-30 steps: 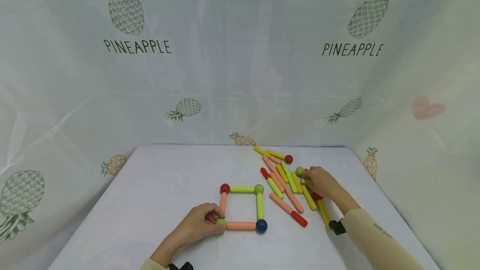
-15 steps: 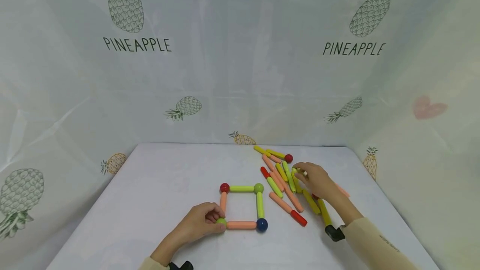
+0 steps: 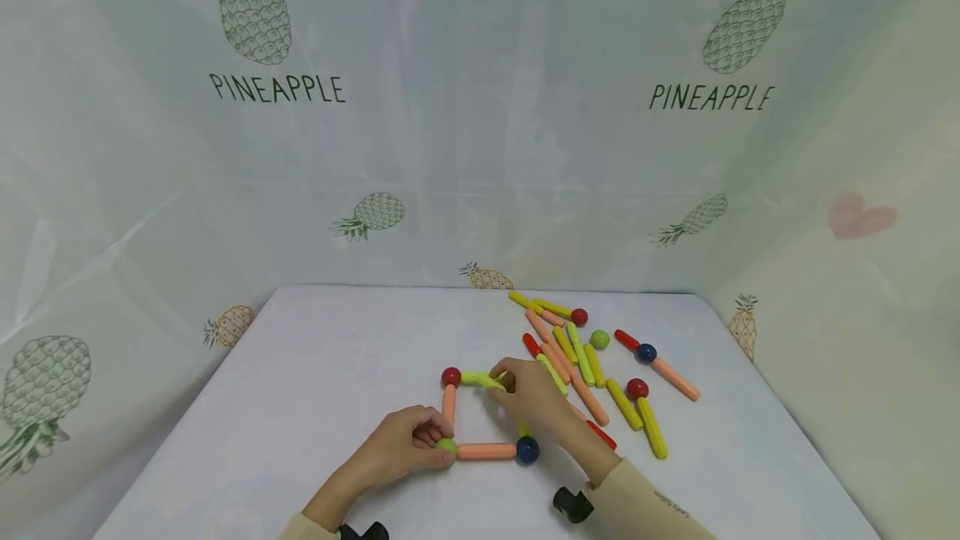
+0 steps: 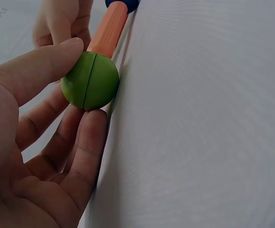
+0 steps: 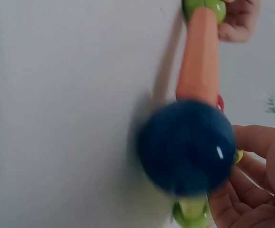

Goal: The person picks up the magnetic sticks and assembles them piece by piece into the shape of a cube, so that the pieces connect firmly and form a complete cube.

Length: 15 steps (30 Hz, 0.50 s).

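My left hand (image 3: 405,440) pinches a green ball (image 4: 90,80) at the near left corner of a square of sticks and balls. An orange stick (image 3: 486,451) joins that ball to a dark blue ball (image 3: 527,450); another orange stick (image 3: 449,404) leads back to a red ball (image 3: 451,377). Over the square's far right corner, my right hand (image 3: 536,394) pinches a small yellow-green stick (image 5: 239,155), mostly hidden by the fingers. It overlaps the square's far yellow-green stick (image 3: 472,377) in the head view. The far right green ball is hidden there behind the hand.
Several loose sticks lie to the right of the square, among them a yellow stick (image 3: 624,404). A green ball (image 3: 600,339) and a red ball (image 3: 637,388) lie near them. Farther right, a blue ball (image 3: 646,353) joins red and orange sticks.
My right hand has moved left and nearer from the loose pieces to the square, bringing the small yellow-green stick. My left hand has stayed on the green ball.
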Each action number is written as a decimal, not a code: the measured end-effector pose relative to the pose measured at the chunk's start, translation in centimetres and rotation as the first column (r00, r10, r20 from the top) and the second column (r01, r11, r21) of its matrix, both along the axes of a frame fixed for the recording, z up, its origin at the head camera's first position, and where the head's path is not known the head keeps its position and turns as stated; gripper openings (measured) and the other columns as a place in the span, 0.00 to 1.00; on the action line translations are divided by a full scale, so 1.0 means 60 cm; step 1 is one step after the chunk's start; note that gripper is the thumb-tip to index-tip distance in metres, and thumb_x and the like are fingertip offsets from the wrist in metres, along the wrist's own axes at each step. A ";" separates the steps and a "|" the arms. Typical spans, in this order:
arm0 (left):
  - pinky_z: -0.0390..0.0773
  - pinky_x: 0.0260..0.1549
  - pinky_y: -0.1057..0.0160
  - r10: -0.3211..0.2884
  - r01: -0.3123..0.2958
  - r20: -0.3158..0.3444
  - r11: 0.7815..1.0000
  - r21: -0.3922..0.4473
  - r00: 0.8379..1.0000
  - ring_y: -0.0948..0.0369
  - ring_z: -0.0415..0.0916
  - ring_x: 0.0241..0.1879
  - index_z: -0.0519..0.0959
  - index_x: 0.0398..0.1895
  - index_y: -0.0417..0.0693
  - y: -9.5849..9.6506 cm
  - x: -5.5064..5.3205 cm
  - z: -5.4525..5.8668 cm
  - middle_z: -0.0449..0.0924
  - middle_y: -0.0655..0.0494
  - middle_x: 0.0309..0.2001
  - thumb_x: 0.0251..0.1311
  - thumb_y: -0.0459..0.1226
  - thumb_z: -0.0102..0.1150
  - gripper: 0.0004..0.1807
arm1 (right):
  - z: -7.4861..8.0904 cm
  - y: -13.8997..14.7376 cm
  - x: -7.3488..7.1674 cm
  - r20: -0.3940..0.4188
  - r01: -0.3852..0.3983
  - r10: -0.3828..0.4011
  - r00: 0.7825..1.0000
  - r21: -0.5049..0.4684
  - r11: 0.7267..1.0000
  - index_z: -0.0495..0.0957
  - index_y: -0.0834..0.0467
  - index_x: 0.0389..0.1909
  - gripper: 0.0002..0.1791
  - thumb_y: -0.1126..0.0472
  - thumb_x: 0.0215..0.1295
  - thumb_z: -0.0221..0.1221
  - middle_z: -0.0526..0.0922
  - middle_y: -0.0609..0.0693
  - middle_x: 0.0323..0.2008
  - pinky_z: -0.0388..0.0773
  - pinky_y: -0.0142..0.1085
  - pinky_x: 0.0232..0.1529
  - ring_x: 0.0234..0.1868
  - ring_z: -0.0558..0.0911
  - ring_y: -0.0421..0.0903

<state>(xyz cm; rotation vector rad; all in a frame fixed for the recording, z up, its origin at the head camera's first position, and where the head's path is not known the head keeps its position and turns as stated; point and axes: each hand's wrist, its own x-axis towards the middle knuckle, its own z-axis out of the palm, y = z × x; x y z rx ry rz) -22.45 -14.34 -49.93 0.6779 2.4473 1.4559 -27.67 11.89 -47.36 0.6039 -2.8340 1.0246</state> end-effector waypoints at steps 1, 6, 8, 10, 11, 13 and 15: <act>0.77 0.35 0.66 -0.003 0.003 0.000 1.000 0.002 1.000 0.59 0.76 0.37 0.81 0.39 0.56 0.001 0.000 0.000 0.78 0.59 0.36 0.49 0.47 0.75 0.16 | -0.005 -0.009 0.000 0.017 0.008 -0.008 1.000 -0.011 1.000 0.82 0.52 0.42 0.11 0.55 0.60 0.68 0.80 0.38 0.27 0.76 0.30 0.27 0.26 0.76 0.36; 0.78 0.35 0.66 -0.014 0.014 0.015 1.000 0.015 1.000 0.59 0.76 0.37 0.81 0.39 0.56 0.001 -0.001 0.000 0.78 0.58 0.37 0.49 0.47 0.75 0.16 | -0.022 -0.037 -0.002 0.024 0.032 -0.031 0.999 -0.043 0.999 0.82 0.54 0.39 0.10 0.56 0.59 0.69 0.82 0.39 0.28 0.77 0.29 0.29 0.27 0.78 0.34; 0.78 0.35 0.66 -0.013 0.013 0.019 1.000 0.018 1.000 0.59 0.76 0.37 0.81 0.39 0.56 0.000 -0.001 0.000 0.78 0.58 0.36 0.49 0.47 0.75 0.16 | -0.026 -0.045 -0.002 -0.001 0.031 -0.031 1.000 -0.045 0.998 0.82 0.55 0.38 0.10 0.57 0.58 0.70 0.82 0.40 0.27 0.77 0.29 0.28 0.27 0.78 0.34; 0.78 0.35 0.66 -0.014 0.013 0.020 1.000 0.022 1.000 0.59 0.76 0.37 0.81 0.39 0.56 -0.001 -0.001 -0.001 0.78 0.58 0.36 0.49 0.47 0.75 0.16 | -0.029 -0.052 -0.003 -0.017 0.036 -0.036 0.999 -0.042 0.998 0.82 0.55 0.37 0.10 0.57 0.58 0.70 0.82 0.40 0.26 0.76 0.29 0.27 0.26 0.77 0.33; 0.78 0.35 0.66 -0.014 0.013 0.019 1.000 0.023 1.000 0.59 0.76 0.37 0.81 0.39 0.56 -0.002 -0.001 -0.001 0.78 0.58 0.36 0.49 0.47 0.75 0.16 | -0.030 -0.055 -0.003 -0.025 0.035 -0.036 0.999 -0.041 0.999 0.82 0.55 0.37 0.10 0.57 0.57 0.70 0.82 0.40 0.25 0.76 0.29 0.27 0.26 0.77 0.33; 0.78 0.35 0.66 -0.016 0.016 0.017 1.000 0.025 1.000 0.59 0.76 0.36 0.81 0.39 0.56 -0.003 -0.001 -0.001 0.78 0.58 0.36 0.49 0.47 0.75 0.16 | -0.031 -0.059 -0.002 -0.035 0.033 -0.035 0.999 -0.041 0.999 0.82 0.55 0.37 0.10 0.57 0.57 0.70 0.81 0.39 0.24 0.75 0.29 0.25 0.25 0.76 0.34; 0.78 0.35 0.66 -0.017 0.017 0.015 1.000 0.025 1.000 0.60 0.76 0.36 0.81 0.39 0.56 -0.003 -0.001 -0.001 0.78 0.58 0.36 0.49 0.47 0.75 0.16 | -0.032 -0.063 -0.002 -0.037 0.033 -0.035 0.999 -0.039 0.999 0.82 0.55 0.36 0.10 0.56 0.57 0.70 0.80 0.39 0.23 0.75 0.29 0.25 0.24 0.76 0.34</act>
